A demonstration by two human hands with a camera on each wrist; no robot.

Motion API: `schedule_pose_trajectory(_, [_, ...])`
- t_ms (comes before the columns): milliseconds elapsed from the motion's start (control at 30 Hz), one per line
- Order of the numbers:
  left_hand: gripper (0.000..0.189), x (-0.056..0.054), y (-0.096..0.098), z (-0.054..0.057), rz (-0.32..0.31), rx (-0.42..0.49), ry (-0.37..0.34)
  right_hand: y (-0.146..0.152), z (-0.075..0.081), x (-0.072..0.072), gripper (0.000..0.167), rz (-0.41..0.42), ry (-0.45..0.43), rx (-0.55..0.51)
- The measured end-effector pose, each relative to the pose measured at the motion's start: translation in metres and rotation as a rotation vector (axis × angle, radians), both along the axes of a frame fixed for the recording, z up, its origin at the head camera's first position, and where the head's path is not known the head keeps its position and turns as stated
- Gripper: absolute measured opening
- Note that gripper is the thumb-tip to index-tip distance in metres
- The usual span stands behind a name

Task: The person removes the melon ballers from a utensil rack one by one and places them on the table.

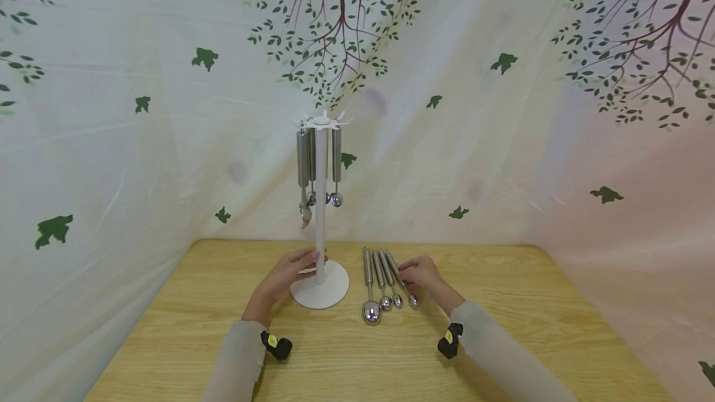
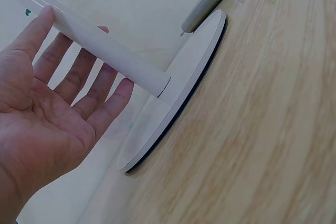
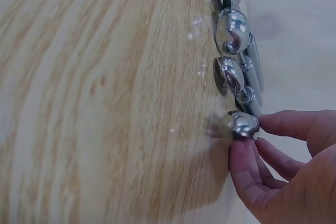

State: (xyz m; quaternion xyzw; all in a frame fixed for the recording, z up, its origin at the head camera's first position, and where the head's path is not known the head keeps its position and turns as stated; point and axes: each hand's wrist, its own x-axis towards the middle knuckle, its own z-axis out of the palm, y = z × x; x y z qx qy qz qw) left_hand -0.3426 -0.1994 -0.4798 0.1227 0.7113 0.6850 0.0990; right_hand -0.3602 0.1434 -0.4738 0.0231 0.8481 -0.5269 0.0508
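Observation:
A white stand with a round base (image 1: 334, 290) and a hooked top stands on the table, several steel-handled utensils (image 1: 303, 160) hanging from it. My left hand (image 1: 288, 275) holds its pole (image 2: 113, 53) low down, the thumb on one side and the fingers behind. To the right of the base lies a row of metal scoops, the leftmost a large-bowled scoop (image 1: 371, 312). At the right end of this row, my right hand (image 1: 421, 273) pinches a small scoop (image 1: 413, 300). In the right wrist view the small scoop's bowl (image 3: 242, 124) appears by the thumb and fingertips, partly hiding its handle.
Two more small scoops (image 1: 385, 303) lie between the large scoop and the pinched one, handles toward the back. The wooden table (image 1: 480, 352) ends at a pale cloth backdrop (image 1: 391, 203) printed with trees and leaves.

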Motion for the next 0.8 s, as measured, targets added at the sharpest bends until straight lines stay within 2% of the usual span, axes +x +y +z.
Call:
schedule_pose_trajectory(300, [0.054, 0.0008, 0.0000, 0.0003, 0.002, -0.015, 0.006, -0.0017, -0.0005, -0.0008, 0.019, -0.022, 0.003, 0.079])
schedule_pose_trajectory(533, [0.055, 0.0013, 0.0007, 0.0007, -0.001, -0.011, 0.003, 0.0003, -0.0019, -0.0012, 0.016, -0.050, -0.007, 0.053])
schedule_pose_trajectory(800, [0.053, 0.0000, 0.0000, 0.0006, 0.011, -0.003, -0.004, 0.0038, -0.0021, 0.0016, 0.016, -0.040, -0.003, 0.026])
